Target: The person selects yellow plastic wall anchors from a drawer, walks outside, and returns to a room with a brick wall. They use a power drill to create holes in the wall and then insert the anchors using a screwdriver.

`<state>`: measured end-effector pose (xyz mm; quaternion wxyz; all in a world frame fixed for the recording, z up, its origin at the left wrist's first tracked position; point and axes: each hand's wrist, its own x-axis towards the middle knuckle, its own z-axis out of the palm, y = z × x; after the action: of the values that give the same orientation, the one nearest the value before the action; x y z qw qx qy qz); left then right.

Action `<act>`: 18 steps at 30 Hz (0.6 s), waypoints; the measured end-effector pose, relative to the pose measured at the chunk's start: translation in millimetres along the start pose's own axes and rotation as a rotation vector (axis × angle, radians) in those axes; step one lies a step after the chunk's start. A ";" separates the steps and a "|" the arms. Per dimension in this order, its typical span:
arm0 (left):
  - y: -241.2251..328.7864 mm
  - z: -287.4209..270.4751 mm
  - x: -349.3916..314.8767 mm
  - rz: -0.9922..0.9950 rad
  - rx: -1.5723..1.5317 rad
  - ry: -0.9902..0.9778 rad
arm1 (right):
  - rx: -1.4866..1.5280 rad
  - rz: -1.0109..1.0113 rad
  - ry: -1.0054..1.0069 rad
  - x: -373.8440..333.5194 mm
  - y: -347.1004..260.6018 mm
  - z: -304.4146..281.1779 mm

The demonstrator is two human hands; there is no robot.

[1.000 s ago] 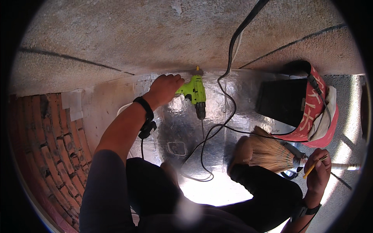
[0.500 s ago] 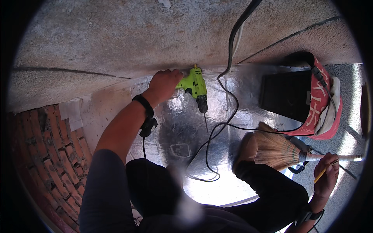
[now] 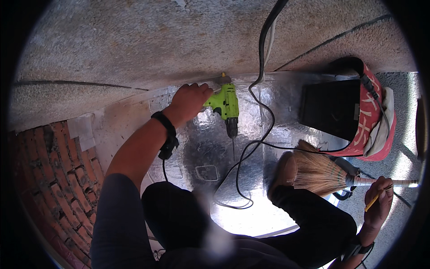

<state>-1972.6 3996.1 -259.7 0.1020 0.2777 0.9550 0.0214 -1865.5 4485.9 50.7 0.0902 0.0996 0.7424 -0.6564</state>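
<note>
My left hand (image 3: 191, 101) is closed around the grip of a lime-green power drill (image 3: 230, 101) by the base of the rough wall. The drill's black chuck (image 3: 232, 127) and thin bit point back toward me, over the silvery foil sheet (image 3: 197, 154). Just behind the drill, against the wall, a small yellow piece (image 3: 223, 75) shows; its kind is unclear. Off to the right, my right hand (image 3: 378, 201) is closed, with a thin yellow pencil-like stick (image 3: 371, 203) between its fingers. That hand is near the wrapped handle of a straw broom (image 3: 316, 172).
A red bag (image 3: 376, 134) with a black box (image 3: 329, 110) in its mouth lies at the right. Black cable (image 3: 268, 112) hangs down the wall and loops across the foil. Exposed brickwork (image 3: 60, 179) is at the left. My shoe (image 3: 285, 170) touches the broom's bristles.
My left hand and the drill have shifted slightly, and the bit's tip has swung a little left and nearer to me. My right hand has moved slightly right, still with the yellow stick.
</note>
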 end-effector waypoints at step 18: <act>5.4 8.3 1.6 -0.102 -0.020 -0.008 | -0.023 -0.017 0.036 -1.9 2.1 -9.2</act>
<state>-1969.4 4001.4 -267.5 0.1095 0.2280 0.9672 0.0244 -1863.1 4495.3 50.3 0.0722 0.1040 0.7523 -0.6466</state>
